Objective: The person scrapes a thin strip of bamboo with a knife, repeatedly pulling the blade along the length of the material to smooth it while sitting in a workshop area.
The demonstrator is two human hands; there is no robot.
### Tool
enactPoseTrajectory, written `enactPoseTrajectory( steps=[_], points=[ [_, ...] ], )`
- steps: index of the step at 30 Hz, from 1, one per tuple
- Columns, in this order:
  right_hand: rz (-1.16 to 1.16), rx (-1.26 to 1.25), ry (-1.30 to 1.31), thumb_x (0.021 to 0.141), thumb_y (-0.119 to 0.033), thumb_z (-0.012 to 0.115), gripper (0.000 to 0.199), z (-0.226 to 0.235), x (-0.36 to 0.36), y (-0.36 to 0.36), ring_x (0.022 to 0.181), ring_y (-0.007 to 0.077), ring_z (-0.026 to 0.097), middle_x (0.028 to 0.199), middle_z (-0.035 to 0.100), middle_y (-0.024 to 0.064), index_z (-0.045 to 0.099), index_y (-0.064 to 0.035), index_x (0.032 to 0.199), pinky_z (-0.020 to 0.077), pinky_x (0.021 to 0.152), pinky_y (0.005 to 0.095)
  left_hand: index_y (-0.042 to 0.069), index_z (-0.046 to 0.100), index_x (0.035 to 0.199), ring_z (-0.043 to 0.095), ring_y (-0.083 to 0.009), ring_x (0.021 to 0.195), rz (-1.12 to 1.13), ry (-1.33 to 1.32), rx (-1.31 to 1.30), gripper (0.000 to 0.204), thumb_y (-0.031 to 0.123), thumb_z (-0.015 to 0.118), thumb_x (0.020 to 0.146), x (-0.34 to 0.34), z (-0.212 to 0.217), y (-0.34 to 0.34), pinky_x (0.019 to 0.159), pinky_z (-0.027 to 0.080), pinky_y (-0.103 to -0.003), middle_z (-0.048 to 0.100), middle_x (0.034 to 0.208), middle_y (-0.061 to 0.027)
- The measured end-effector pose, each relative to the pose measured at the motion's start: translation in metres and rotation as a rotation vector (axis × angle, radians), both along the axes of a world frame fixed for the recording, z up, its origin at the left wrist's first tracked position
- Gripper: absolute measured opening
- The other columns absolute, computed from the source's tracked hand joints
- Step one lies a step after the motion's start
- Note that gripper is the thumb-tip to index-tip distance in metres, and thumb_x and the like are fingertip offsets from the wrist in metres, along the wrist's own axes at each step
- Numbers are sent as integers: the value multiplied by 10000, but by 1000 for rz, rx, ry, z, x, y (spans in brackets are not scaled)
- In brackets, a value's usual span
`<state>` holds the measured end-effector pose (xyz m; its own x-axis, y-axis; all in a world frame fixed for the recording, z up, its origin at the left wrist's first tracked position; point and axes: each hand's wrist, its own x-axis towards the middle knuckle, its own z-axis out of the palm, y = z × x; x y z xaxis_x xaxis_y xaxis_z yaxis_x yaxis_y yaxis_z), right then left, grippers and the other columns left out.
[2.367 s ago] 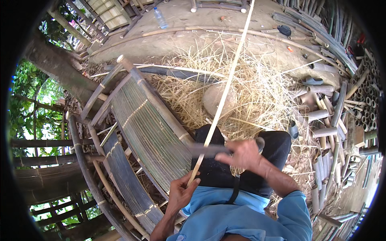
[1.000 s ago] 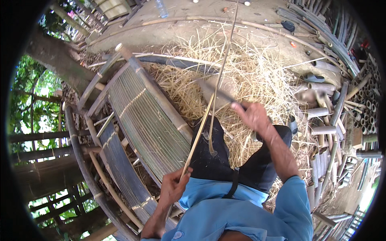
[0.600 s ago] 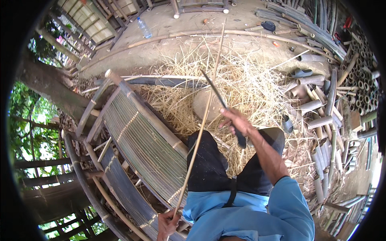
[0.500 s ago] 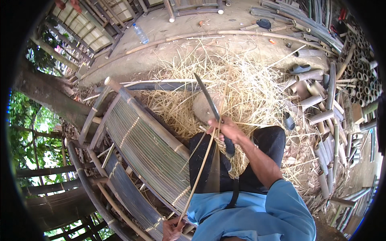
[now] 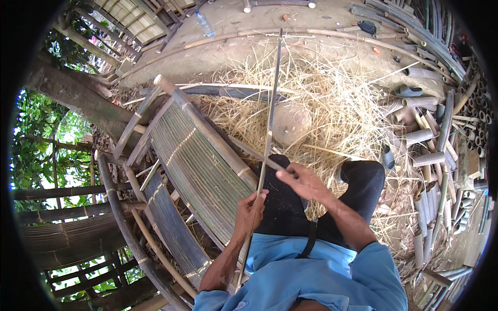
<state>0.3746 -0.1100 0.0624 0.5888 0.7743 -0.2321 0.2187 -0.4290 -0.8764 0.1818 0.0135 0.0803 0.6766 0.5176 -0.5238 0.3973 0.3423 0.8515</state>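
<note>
A long, thin bamboo strip (image 5: 274,98) runs from the far side of the view back past my left side. Around its lower middle, in front of my waist, the fingers of my left hand (image 5: 249,210) are closed. My right hand (image 5: 306,184) is wrapped round a long-bladed knife above my thighs, its handle mostly hidden by the hand. The knife blade (image 5: 246,149) slants to the far left and crosses the strip just beyond my left hand. Whether the edge touches the strip, I cannot tell.
Left of me stands a bamboo bench (image 5: 207,171) with a slatted surface. A round chopping block (image 5: 291,123) sits among pale bamboo shavings (image 5: 342,119). Cut bamboo tubes (image 5: 417,137) lie at the right. A plastic bottle (image 5: 205,25) lies far left.
My left hand has come up from the lower edge to grip the strip nearer its middle. The strip stands straighter, darker side showing. In my right hand the knife has swung leftward.
</note>
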Motion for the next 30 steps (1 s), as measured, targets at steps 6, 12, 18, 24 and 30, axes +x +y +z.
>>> enactPoseTrajectory(
  steps=[6,12,18,24,30],
  points=[
    [253,-230,-496,931,-679,533,671,22,17,-12,708,425,689,692,661,241,663,-26,849,551,677,499,5,736,1058,363,-17,591,-44,48,344,239,221,643,1014,-20,2,-7,513,254,-230,489,690,84],
    [153,-194,-639,934,-786,371,813,12,68,4,671,389,707,630,666,205,759,-71,952,569,686,521,-15,719,1078,330,-34,591,-117,95,462,235,193,627,1018,-33,11,-14,493,251,-268,406,642,77],
    [437,-316,-575,905,-807,404,820,24,33,-2,755,393,725,723,696,218,764,-71,888,575,688,507,9,733,1072,378,-47,588,-115,103,503,221,199,637,1011,-61,18,-21,493,316,-280,433,623,44],
    [521,-293,-587,880,-845,390,861,17,17,-2,716,377,726,715,695,224,769,-71,905,582,672,489,-6,727,1006,422,-43,590,-157,263,544,211,188,645,997,-70,46,-24,499,372,-289,480,600,13],
    [60,-415,-448,918,-850,280,936,-21,135,7,554,202,637,589,590,104,790,-69,991,526,458,375,-1,728,1007,485,-73,572,-149,320,411,188,174,674,964,-138,51,-57,514,422,-299,550,604,-33]
  ],
)
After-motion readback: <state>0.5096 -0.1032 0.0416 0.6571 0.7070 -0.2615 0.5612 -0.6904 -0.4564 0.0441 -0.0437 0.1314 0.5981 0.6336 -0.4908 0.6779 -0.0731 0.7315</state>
